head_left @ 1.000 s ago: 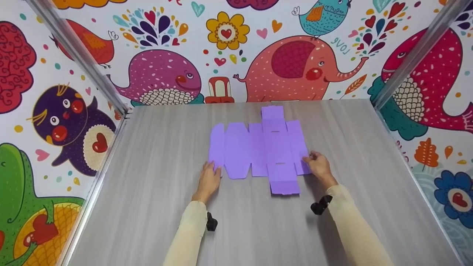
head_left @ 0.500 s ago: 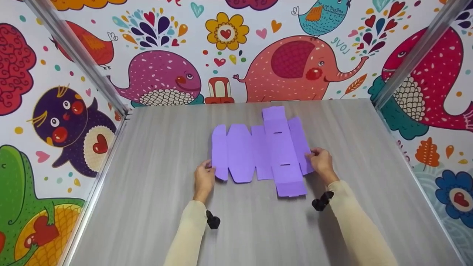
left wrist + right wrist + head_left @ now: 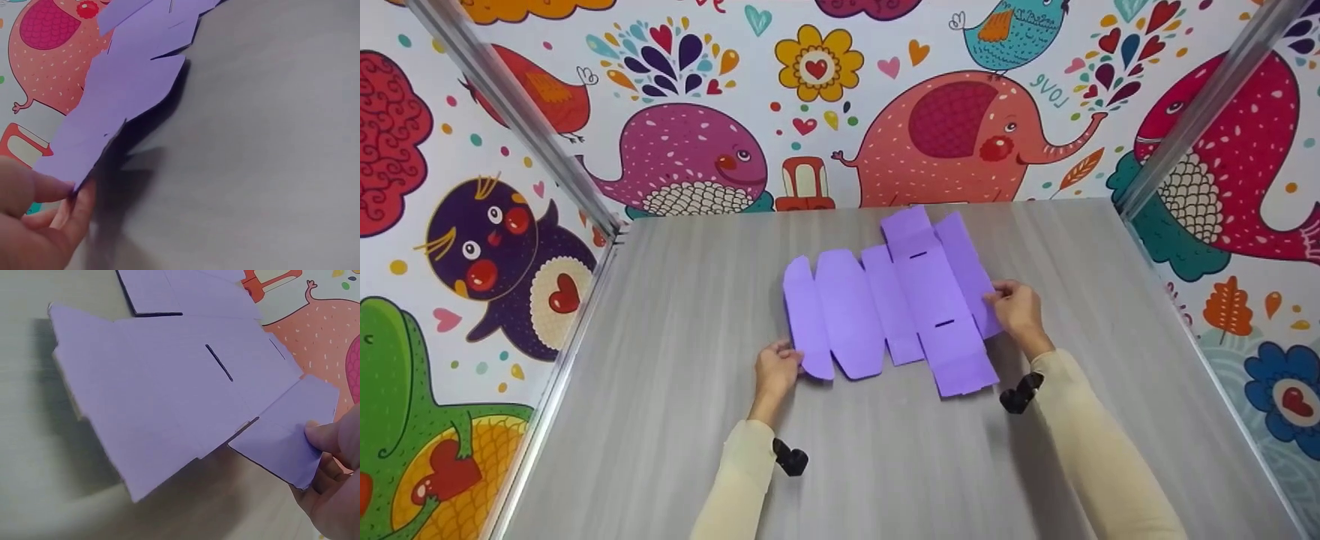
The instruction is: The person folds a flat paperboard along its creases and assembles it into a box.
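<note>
An unfolded purple cardboard box blank [image 3: 851, 315] with creased panels, end flaps and two dark slots is held between both hands. Shadows below it in the wrist views show it raised off the table, and it slants in the head view. My left hand [image 3: 776, 371] pinches the edge of its left end panel between thumb and fingers, as the left wrist view [image 3: 39, 225] also shows. At the opposite side, my right hand [image 3: 1018, 311] pinches the outer edge of the right side panel [image 3: 292, 433], thumb on top and fingers beneath.
The grey wood-grain table [image 3: 870, 465] spreads around and beneath the blank. Walls printed with cartoon animals [image 3: 945, 142] stand at the back and both sides, joined by metal posts [image 3: 1192, 112]. A black wrist camera [image 3: 1021, 393] sits at the right sleeve.
The blank, lying flat on the table at first, has been lifted and tilted, its right side rising higher. My left hand has changed from lying on its edge to pinching it; my right hand has moved up.
</note>
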{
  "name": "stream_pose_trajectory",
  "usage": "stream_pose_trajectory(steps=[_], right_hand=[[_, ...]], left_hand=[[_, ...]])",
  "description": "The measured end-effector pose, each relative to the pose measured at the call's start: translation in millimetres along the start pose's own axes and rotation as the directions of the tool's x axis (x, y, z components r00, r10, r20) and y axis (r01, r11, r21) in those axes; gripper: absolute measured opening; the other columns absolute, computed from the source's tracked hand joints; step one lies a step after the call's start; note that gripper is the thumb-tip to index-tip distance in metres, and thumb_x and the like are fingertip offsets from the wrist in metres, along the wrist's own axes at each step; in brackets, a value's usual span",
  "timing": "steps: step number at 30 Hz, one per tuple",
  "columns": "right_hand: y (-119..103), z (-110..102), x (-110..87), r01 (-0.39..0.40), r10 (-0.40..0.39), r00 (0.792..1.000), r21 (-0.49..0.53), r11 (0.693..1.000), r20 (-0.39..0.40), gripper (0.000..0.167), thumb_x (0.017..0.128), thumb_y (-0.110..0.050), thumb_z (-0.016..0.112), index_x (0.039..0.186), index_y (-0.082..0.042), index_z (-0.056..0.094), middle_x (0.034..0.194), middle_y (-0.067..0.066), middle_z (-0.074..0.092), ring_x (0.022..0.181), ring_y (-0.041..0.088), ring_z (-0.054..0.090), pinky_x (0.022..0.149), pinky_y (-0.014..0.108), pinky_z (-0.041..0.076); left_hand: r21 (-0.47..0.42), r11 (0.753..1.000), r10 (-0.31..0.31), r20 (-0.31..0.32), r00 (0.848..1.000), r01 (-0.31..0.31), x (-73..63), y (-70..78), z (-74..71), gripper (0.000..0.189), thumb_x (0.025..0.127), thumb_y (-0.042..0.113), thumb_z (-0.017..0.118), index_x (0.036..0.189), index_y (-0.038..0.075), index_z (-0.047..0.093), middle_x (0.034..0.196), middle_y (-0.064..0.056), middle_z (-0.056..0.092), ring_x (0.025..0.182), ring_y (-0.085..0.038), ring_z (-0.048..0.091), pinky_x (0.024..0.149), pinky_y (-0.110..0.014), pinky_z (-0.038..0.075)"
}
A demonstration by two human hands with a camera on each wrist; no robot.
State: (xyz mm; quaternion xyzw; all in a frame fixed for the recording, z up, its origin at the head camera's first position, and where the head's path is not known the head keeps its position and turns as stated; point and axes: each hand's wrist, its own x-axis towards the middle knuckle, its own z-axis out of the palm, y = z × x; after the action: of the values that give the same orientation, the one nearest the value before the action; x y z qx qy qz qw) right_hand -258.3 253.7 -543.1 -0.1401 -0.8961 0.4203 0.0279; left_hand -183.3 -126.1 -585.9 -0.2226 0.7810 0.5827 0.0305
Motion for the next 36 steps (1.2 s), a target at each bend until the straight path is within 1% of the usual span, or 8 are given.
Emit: stream_pose_trajectory(steps=[5, 9, 16, 20, 23, 29, 32, 36], right_hand=[[-11, -6, 4.4, 0.029, -0.029, 1.0, -0.006, 1.0, 0.004, 0.026, 0.093, -0.009, 0.067, 0.115, 0.004, 0.071, 0.101, 0.019, 0.07, 0.086, 0.019, 0.062, 0.062, 0.014, 0.042], [-23, -10, 7.3, 0.05, -0.049, 0.999, -0.012, 0.999, 0.017, 0.027, 0.094, -0.01, 0.065, 0.117, 0.004, 0.071, 0.104, 0.02, 0.07, 0.088, 0.02, 0.062, 0.063, 0.013, 0.043], [-40, -14, 10.2, 0.125, -0.125, 0.992, -0.033, 0.992, 0.008, 0.027, 0.093, -0.008, 0.065, 0.117, 0.003, 0.072, 0.104, 0.023, 0.072, 0.085, 0.02, 0.062, 0.065, 0.015, 0.042], [-49, -17, 12.8, 0.142, -0.141, 0.99, -0.061, 0.988, 0.018, 0.027, 0.095, -0.009, 0.063, 0.118, 0.002, 0.072, 0.106, 0.022, 0.073, 0.089, 0.025, 0.064, 0.069, 0.02, 0.044], [-56, -19, 14.6, 0.165, -0.164, 0.986, -0.084, 0.983, 0.018, 0.026, 0.094, -0.009, 0.063, 0.117, 0.001, 0.072, 0.108, 0.022, 0.073, 0.094, 0.03, 0.066, 0.074, 0.027, 0.046], [-75, -23, 17.7, 0.203, -0.202, 0.979, -0.107, 0.973, 0.017, 0.025, 0.095, -0.007, 0.062, 0.116, 0.002, 0.073, 0.11, 0.022, 0.073, 0.099, 0.033, 0.066, 0.087, 0.042, 0.05], [-85, -24, 19.7, 0.217, -0.216, 0.976, -0.122, 0.968, 0.022, 0.026, 0.095, -0.008, 0.062, 0.116, 0.002, 0.072, 0.112, 0.023, 0.071, 0.101, 0.034, 0.065, 0.09, 0.046, 0.051], [-96, -25, 21.2, 0.261, -0.262, 0.965, -0.166, 0.951, 0.015, 0.024, 0.095, -0.007, 0.063, 0.115, 0.003, 0.073, 0.113, 0.023, 0.068, 0.104, 0.037, 0.065, 0.091, 0.049, 0.052]], left_hand=[[-0.069, 0.997, -0.041, 0.058, 0.997, 0.045, -8.0, -2.2, 1.4, 0.041, 0.09, -0.004, 0.061, 0.13, -0.015, 0.055, 0.109, -0.03, 0.071, 0.071, -0.012, 0.068, 0.07, -0.029, 0.062], [-0.077, 0.995, -0.061, 0.092, 0.994, 0.069, -15.5, -5.0, 3.1, 0.039, 0.091, -0.003, 0.059, 0.127, -0.018, 0.056, 0.109, -0.031, 0.069, 0.071, -0.014, 0.069, 0.071, -0.03, 0.063], [-0.184, 0.973, -0.107, 0.17, 0.98, 0.139, -28.8, -7.8, 7.4, 0.033, 0.093, -0.004, 0.057, 0.121, -0.022, 0.055, 0.086, -0.016, 0.066, 0.061, -0.01, 0.065, 0.066, -0.029, 0.063], [-0.238, 0.953, -0.134, 0.22, 0.966, 0.186, -37.7, -8.7, 10.9, 0.03, 0.093, -0.004, 0.055, 0.118, -0.022, 0.055, 0.078, -0.01, 0.062, 0.061, -0.011, 0.065, 0.068, -0.03, 0.063], [-0.262, 0.943, -0.145, 0.236, 0.961, 0.206, -43.7, -10.5, 14.1, 0.029, 0.093, -0.005, 0.056, 0.116, -0.021, 0.053, 0.078, -0.011, 0.063, 0.061, -0.013, 0.067, 0.067, -0.031, 0.063], [-0.3, 0.929, -0.148, 0.232, 0.961, 0.215, -55.5, -13.7, 23.4, 0.029, 0.091, -0.007, 0.058, 0.115, -0.015, 0.045, 0.075, -0.012, 0.064, 0.058, -0.017, 0.069, 0.061, -0.033, 0.063], [-0.3, 0.93, -0.144, 0.237, 0.961, 0.213, -61.0, -13.3, 27.7, 0.025, 0.091, -0.006, 0.059, 0.112, -0.012, 0.046, 0.075, -0.013, 0.066, 0.06, -0.019, 0.071, 0.063, -0.035, 0.063], [-0.327, 0.917, -0.146, 0.257, 0.955, 0.228, -66.8, -11.7, 32.6, 0.018, 0.095, -0.004, 0.056, 0.109, -0.011, 0.048, 0.077, -0.015, 0.068, 0.064, -0.022, 0.074, 0.067, -0.037, 0.064]])
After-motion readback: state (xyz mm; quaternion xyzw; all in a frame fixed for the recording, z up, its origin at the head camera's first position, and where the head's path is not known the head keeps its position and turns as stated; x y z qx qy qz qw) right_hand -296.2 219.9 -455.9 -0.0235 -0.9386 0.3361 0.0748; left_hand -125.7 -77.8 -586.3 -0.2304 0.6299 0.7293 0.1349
